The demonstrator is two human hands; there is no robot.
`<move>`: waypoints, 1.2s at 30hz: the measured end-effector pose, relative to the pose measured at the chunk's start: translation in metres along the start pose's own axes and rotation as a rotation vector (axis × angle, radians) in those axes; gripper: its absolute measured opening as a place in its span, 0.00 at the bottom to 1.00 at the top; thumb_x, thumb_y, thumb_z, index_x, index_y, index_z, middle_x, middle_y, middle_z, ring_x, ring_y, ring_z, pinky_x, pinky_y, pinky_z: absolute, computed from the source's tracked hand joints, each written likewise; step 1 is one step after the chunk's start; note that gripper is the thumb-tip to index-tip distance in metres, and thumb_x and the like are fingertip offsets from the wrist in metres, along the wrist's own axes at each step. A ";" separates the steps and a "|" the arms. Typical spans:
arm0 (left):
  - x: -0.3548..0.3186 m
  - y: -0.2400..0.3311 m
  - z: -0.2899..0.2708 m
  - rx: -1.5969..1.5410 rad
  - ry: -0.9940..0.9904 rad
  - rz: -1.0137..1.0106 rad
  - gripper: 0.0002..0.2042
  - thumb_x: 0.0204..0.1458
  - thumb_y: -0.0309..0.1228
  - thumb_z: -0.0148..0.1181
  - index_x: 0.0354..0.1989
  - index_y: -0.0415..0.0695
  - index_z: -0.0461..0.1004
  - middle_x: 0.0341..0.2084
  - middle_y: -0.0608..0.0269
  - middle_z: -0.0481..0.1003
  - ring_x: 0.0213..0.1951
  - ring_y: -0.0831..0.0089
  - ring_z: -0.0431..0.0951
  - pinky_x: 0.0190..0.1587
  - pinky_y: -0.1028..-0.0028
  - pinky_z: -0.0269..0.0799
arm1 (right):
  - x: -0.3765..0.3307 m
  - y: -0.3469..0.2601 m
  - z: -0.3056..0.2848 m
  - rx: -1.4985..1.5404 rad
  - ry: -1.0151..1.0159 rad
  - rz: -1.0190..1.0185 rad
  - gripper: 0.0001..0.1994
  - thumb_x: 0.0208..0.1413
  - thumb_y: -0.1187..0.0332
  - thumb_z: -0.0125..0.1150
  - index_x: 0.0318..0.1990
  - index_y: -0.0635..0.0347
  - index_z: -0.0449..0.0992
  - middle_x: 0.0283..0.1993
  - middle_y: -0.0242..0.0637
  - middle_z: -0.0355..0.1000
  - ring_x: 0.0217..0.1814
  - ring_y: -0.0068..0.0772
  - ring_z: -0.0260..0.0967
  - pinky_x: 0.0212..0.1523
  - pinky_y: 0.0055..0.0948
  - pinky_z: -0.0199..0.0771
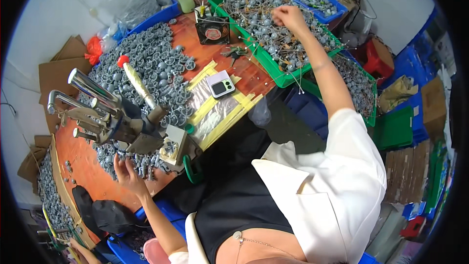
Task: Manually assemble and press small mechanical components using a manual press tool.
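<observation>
My right hand (289,18) is over the green crate (273,72), its fingers curled together. What they hold, if anything, is hidden. Grey round parts with thin wire stems (259,27) fill that crate, several stems sticking out past its rim. On the left, my left hand (129,176) has its fingers apart beside loose grey plastic pieces (146,166), below the metal hand press (129,124). A lever with a red knob (123,61) rises from the press. At its base sits a small cream-coloured fixture (169,150).
A heap of grey cup-shaped parts (141,54) spreads behind the press. A phone (221,84), keys (235,55) and a small black fan (213,32) lie or stand on the red table (254,68). Another person's hand (80,250) shows at lower left.
</observation>
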State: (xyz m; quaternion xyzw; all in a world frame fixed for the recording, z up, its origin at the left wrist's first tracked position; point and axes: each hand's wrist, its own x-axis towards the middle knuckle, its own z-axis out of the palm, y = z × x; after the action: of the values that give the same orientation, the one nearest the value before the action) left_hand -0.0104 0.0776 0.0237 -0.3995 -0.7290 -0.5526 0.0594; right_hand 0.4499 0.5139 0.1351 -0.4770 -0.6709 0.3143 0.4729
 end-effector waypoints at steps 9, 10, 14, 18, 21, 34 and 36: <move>-0.063 0.048 0.002 -0.600 0.087 -0.374 0.17 0.54 0.22 0.57 0.53 0.36 0.68 0.30 0.67 0.72 0.30 0.82 0.71 0.37 0.80 0.69 | 0.120 0.007 0.047 0.698 0.263 0.381 0.13 0.61 0.66 0.51 0.32 0.68 0.75 0.23 0.36 0.69 0.18 0.22 0.58 0.18 0.22 0.62; -0.068 0.042 0.000 -0.596 0.081 -0.390 0.16 0.54 0.22 0.57 0.52 0.36 0.69 0.29 0.68 0.72 0.30 0.83 0.70 0.36 0.82 0.68 | 0.120 -0.009 0.037 0.624 0.256 0.217 0.14 0.61 0.64 0.52 0.31 0.67 0.75 0.24 0.36 0.69 0.18 0.22 0.58 0.18 0.21 0.61; -0.069 0.045 0.002 -0.563 0.089 -0.422 0.15 0.53 0.22 0.59 0.50 0.37 0.71 0.28 0.70 0.72 0.29 0.86 0.68 0.32 0.85 0.61 | 0.110 -0.084 -0.007 0.430 0.280 -0.359 0.15 0.63 0.63 0.50 0.34 0.67 0.77 0.23 0.33 0.68 0.19 0.21 0.57 0.17 0.21 0.57; -0.067 0.049 0.006 -0.577 0.119 -0.480 0.14 0.51 0.22 0.61 0.47 0.39 0.72 0.27 0.71 0.72 0.26 0.87 0.66 0.27 0.86 0.57 | 0.062 -0.139 -0.015 0.191 -0.004 -0.395 0.19 0.65 0.58 0.46 0.40 0.66 0.77 0.25 0.34 0.74 0.25 0.20 0.65 0.28 0.23 0.66; -0.071 0.054 0.008 -0.663 0.131 -0.540 0.11 0.51 0.20 0.59 0.43 0.41 0.71 0.31 0.67 0.72 0.26 0.85 0.68 0.26 0.87 0.61 | 0.004 -0.137 0.003 0.041 -0.151 -0.683 0.17 0.64 0.60 0.46 0.39 0.66 0.77 0.24 0.32 0.70 0.23 0.21 0.62 0.24 0.24 0.63; -0.063 0.090 0.021 -0.973 -0.011 -0.715 0.11 0.55 0.22 0.56 0.45 0.33 0.70 0.38 0.56 0.75 0.38 0.69 0.79 0.43 0.75 0.76 | -0.287 -0.115 0.174 0.323 -1.062 -0.217 0.07 0.54 0.70 0.58 0.34 0.64 0.80 0.26 0.41 0.74 0.26 0.32 0.70 0.29 0.27 0.67; -0.063 0.088 0.024 -1.002 -0.006 -0.668 0.11 0.55 0.22 0.55 0.46 0.33 0.70 0.37 0.56 0.75 0.38 0.69 0.79 0.41 0.75 0.77 | -0.296 -0.117 0.189 0.358 -1.017 -0.162 0.07 0.54 0.70 0.59 0.34 0.64 0.80 0.25 0.41 0.74 0.25 0.33 0.70 0.28 0.27 0.67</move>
State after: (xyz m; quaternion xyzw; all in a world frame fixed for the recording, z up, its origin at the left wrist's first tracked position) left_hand 0.0974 0.0714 0.0476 -0.1300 -0.4659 -0.8165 -0.3151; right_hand 0.2617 0.2014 0.0711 -0.1236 -0.7857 0.5772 0.1852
